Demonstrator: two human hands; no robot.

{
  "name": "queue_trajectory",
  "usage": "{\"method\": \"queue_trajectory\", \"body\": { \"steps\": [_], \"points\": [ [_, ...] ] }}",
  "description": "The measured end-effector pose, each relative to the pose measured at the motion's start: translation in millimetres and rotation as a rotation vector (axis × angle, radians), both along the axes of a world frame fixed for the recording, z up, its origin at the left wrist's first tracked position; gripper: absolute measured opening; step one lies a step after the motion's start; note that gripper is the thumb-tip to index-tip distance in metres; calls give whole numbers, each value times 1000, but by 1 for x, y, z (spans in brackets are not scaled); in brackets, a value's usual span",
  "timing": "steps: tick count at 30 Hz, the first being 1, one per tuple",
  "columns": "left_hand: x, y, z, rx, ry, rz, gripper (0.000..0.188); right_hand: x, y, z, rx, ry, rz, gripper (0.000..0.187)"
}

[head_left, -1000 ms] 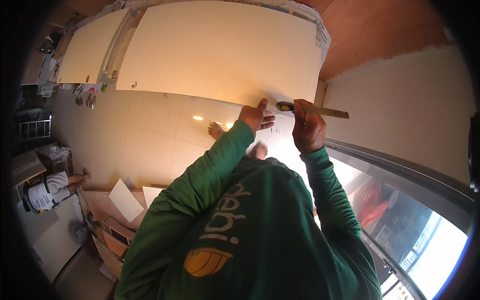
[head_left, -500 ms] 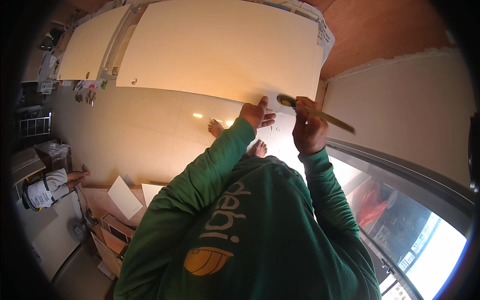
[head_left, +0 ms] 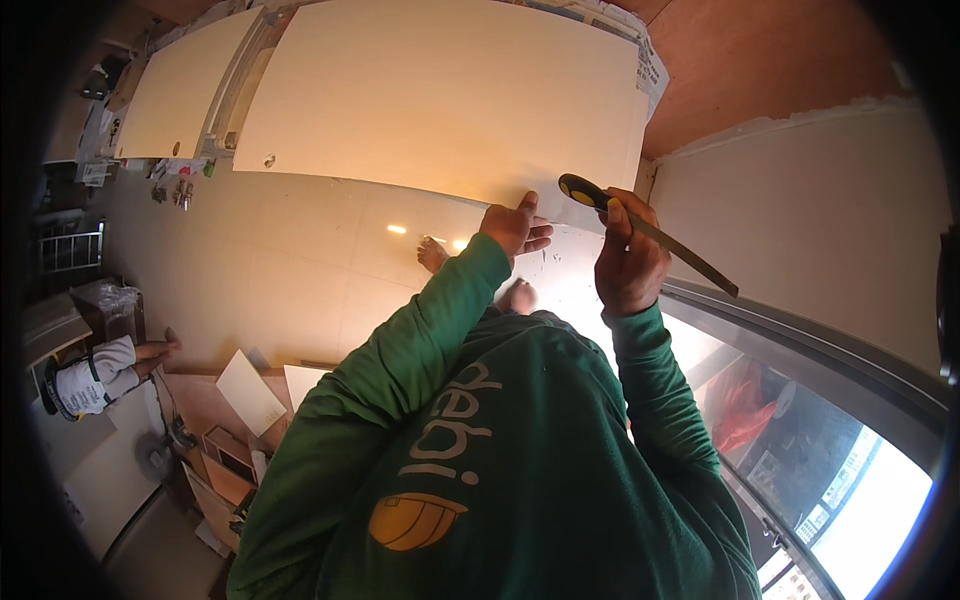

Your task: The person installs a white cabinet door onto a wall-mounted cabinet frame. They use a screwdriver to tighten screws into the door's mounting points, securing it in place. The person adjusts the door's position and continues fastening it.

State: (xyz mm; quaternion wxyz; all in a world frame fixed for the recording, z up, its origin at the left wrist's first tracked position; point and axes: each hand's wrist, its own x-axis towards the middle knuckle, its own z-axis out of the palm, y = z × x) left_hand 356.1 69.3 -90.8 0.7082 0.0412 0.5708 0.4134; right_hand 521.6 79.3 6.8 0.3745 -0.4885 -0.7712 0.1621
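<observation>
A large cream panel (head_left: 440, 95) lies flat in front of me, a round hole near its left front corner. At its near edge is my left hand (head_left: 508, 230), thumb over the panel and the other fingers apart below the edge; it holds nothing, and whether it presses on the edge is hard to tell. To its right, my right hand (head_left: 632, 262) is closed around a file (head_left: 690, 262). The file's black and yellow handle points up-left towards the panel, its flat metal blade slanting down-right. The file is raised, apart from the panel.
Another cream panel (head_left: 185, 90) lies further left. A window frame (head_left: 840, 360) and a pale wall (head_left: 800, 200) bound my right side. On the floor at lower left stand wooden boards (head_left: 245, 390) and a fan (head_left: 155, 458). Another person (head_left: 90, 380) sits at far left.
My right hand has shifted slightly right with the file, which now lies further from my left hand. The left hand stays at the panel's edge.
</observation>
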Motion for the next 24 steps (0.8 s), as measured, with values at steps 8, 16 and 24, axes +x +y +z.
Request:
{"method": "queue_trajectory", "body": {
  "steps": [8, 16, 24],
  "points": [
    [-1, 2, 1, -9, 9, 5, 52, -7, -3, 20, 31, 41, 6, 11],
    [1, -1, 1, -12, 23, -4, 55, 4, 6, -1, 0, 7, 14, 14],
    [-5, 1, 3, 0, 16, 5, 57, -1, 4, -5, -72, 18, -8, 12]
  ]
}}
